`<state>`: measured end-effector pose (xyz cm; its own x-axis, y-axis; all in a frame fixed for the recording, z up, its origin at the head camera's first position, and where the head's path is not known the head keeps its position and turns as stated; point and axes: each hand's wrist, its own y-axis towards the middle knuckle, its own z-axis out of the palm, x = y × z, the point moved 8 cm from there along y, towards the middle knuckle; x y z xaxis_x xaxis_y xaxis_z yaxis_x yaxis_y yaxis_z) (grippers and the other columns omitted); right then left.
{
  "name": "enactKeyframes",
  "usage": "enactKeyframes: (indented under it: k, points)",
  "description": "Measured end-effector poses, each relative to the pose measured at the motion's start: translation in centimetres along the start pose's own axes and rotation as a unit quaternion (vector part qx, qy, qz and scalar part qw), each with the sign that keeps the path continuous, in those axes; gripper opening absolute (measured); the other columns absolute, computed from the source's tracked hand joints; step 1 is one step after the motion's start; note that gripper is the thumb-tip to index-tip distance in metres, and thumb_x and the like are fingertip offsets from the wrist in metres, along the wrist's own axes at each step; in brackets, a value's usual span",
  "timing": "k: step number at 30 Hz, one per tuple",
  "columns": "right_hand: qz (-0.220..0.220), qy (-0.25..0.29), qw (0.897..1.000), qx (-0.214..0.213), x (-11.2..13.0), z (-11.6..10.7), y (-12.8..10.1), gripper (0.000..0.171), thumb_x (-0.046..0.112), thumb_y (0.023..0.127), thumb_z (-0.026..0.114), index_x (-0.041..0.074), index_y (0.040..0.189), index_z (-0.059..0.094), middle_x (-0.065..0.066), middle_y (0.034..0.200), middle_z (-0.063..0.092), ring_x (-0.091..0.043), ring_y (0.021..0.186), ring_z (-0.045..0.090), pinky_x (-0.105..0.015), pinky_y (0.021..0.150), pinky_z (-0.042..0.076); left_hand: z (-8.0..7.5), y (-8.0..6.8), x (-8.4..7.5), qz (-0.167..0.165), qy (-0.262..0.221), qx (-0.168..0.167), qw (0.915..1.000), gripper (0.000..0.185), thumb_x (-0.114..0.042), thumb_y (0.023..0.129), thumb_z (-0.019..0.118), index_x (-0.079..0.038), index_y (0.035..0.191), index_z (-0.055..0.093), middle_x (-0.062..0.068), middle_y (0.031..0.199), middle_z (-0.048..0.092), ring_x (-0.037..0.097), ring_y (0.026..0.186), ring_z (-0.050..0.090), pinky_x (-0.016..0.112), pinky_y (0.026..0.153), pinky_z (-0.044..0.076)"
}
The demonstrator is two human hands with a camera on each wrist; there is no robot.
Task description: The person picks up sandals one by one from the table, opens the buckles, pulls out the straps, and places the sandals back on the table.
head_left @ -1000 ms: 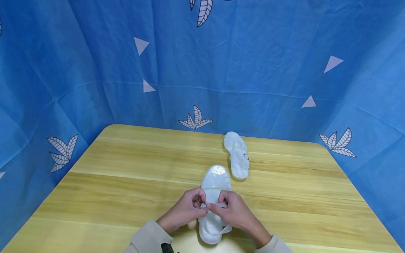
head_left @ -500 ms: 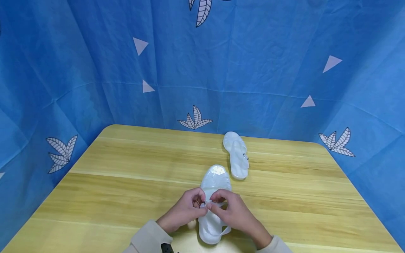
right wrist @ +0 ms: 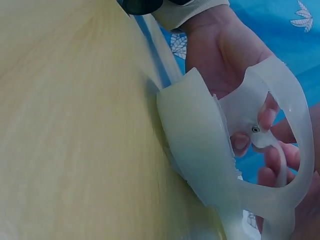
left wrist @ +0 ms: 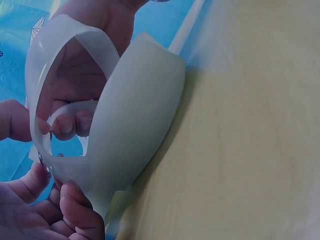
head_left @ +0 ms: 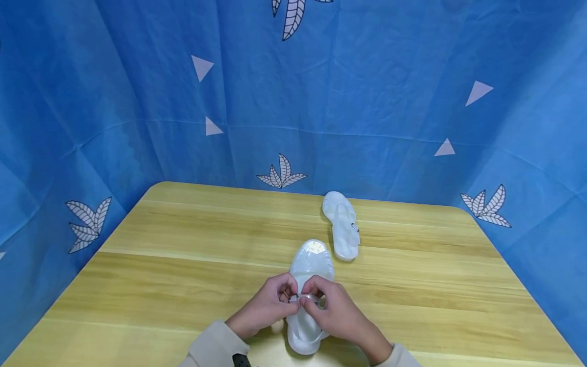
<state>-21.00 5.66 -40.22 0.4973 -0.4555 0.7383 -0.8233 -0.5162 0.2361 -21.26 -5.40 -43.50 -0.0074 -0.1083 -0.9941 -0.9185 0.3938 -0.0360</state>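
Observation:
A translucent white jelly sandal (head_left: pixel 308 285) lies on the wooden table (head_left: pixel 183 255) near its front edge, toe pointing away. My left hand (head_left: pixel 268 306) pinches the strap's buckle end (head_left: pixel 293 295) at the sandal's left side. My right hand (head_left: pixel 332 308) pinches the strap (head_left: pixel 311 296) where it crosses the sandal. The fingertips of both hands meet over the strap. From the left wrist view the heel (left wrist: pixel 135 115) and the looped strap (left wrist: pixel 55 65) fill the frame. The right wrist view shows the strap (right wrist: pixel 285 125) and a small metal stud (right wrist: pixel 255 129) between my fingers.
A second matching sandal (head_left: pixel 341 224) lies farther back, right of centre, with a metal buckle (head_left: pixel 354 227) on its right side. Blue cloth with white leaf and triangle prints (head_left: pixel 284 102) walls in the table on three sides.
My right hand's fingers have slid left along the strap toward the buckle, closing up against the left hand. The sandal has stayed in place.

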Motion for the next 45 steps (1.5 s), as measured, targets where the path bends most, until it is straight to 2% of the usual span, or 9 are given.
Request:
enactKeyframes:
  k: [5,10,17,25,32,35,39,42,45]
  points:
    - [0.006,0.010,1.000,-0.011,-0.2,-0.2,0.0,0.011,0.012,0.084,0.067,0.014,0.081,0.056,0.011,0.069,0.052,-0.001,0.063,0.046,-0.020,0.057,0.045,0.0,0.1,0.0,0.002,0.000,0.001,1.0000,0.018,-0.002,0.077,0.062,0.004,0.089,0.049,0.000,0.074,0.046,0.010,0.064,0.043,0.017,0.053,0.037]
    - [0.018,0.017,1.000,-0.014,-0.4,-0.3,0.1,0.016,0.014,0.084,0.068,0.012,0.078,0.054,0.009,0.063,0.046,0.002,0.056,0.041,-0.017,0.045,0.037,0.0,0.1,-0.1,0.006,-0.002,-0.001,1.0000,0.019,-0.002,0.078,0.063,0.004,0.088,0.049,-0.001,0.071,0.045,0.009,0.063,0.042,0.017,0.053,0.036]
    - [0.058,0.009,0.998,-0.013,-0.9,-0.5,0.0,0.023,0.023,0.085,0.069,0.010,0.078,0.051,0.009,0.058,0.038,0.002,0.052,0.034,-0.016,0.043,0.030,-0.1,0.1,-0.2,0.009,-0.003,-0.003,0.9999,0.018,-0.003,0.079,0.062,0.004,0.088,0.048,-0.001,0.071,0.045,0.008,0.062,0.042,0.017,0.053,0.036]
    - [0.082,-0.007,0.996,-0.020,-1.3,-0.5,-0.1,0.026,0.026,0.083,0.070,0.012,0.076,0.050,0.009,0.060,0.039,0.002,0.052,0.036,-0.017,0.043,0.032,-0.1,0.1,0.1,0.003,-0.004,0.000,1.0000,0.018,-0.005,0.080,0.063,0.003,0.088,0.049,-0.001,0.072,0.046,0.010,0.064,0.043,0.018,0.054,0.037]
    - [0.111,0.011,0.993,-0.041,-1.8,-0.9,-0.2,0.039,0.035,0.078,0.076,0.010,0.073,0.046,0.008,0.056,0.036,0.003,0.044,0.032,-0.016,0.039,0.027,-0.1,-0.1,-0.1,0.007,-0.008,-0.001,0.9999,0.017,-0.003,0.079,0.061,0.004,0.087,0.048,-0.001,0.072,0.045,0.008,0.064,0.042,0.017,0.054,0.036]
    - [0.104,0.005,0.994,-0.041,-1.8,-0.9,-0.2,0.036,0.038,0.078,0.075,0.011,0.076,0.050,0.007,0.061,0.042,0.000,0.051,0.039,-0.018,0.045,0.034,-0.1,-0.1,-0.1,0.007,-0.013,0.002,0.9999,0.016,-0.002,0.078,0.061,0.004,0.087,0.048,-0.001,0.072,0.045,0.008,0.064,0.042,0.017,0.054,0.036]
    - [0.073,-0.001,0.997,-0.039,-1.4,-0.8,-0.1,0.028,0.037,0.081,0.072,0.014,0.082,0.057,0.008,0.072,0.053,-0.005,0.071,0.053,-0.022,0.064,0.046,-0.1,0.0,-0.1,0.004,-0.018,0.004,0.9998,0.016,-0.004,0.080,0.061,0.003,0.087,0.048,-0.001,0.072,0.045,0.008,0.065,0.042,0.017,0.055,0.036]
    - [0.055,0.000,0.997,-0.045,-1.2,-0.9,0.0,0.022,0.034,0.084,0.070,0.014,0.084,0.060,0.008,0.079,0.059,-0.010,0.082,0.059,-0.027,0.075,0.049,-0.1,-0.1,-0.1,0.001,-0.015,0.004,0.9999,0.018,-0.005,0.080,0.063,0.003,0.088,0.048,-0.001,0.074,0.046,0.009,0.066,0.043,0.017,0.055,0.037]
    - [0.048,-0.009,0.997,-0.063,-1.2,-1.2,0.0,0.014,0.028,0.085,0.069,0.016,0.085,0.062,0.010,0.083,0.060,-0.012,0.085,0.059,-0.030,0.077,0.050,-0.2,-0.1,0.0,-0.004,-0.013,0.003,0.9999,0.019,-0.005,0.080,0.063,0.003,0.089,0.049,0.001,0.077,0.048,0.010,0.066,0.044,0.017,0.055,0.038]
